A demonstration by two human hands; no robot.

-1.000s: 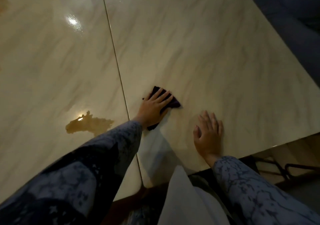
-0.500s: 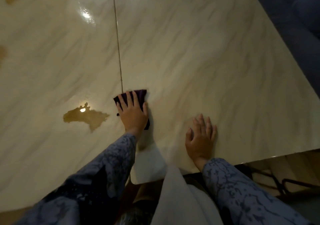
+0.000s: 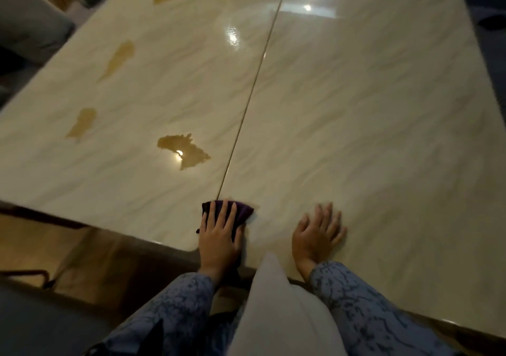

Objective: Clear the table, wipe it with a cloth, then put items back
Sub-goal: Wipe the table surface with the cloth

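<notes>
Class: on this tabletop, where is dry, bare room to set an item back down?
Right of the seam, the table is bare beyond the right hand. Left of it, four brown spills dot the surface; the left hand presses the purple cloth there.

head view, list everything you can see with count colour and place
table: one, glossy cream marble look, fills most of the view
seam: one, thin dark line running down the tabletop
spills: four, amber-brown, on the table's left half
cloth: one, dark purple, at the near edge by the seam
floor: brown, lower left below the table
left hand: flat on the cloth, fingers straight
right hand: flat on the bare table, beside the cloth
sleeves: two, blue-grey patterned, bottom of view
</notes>
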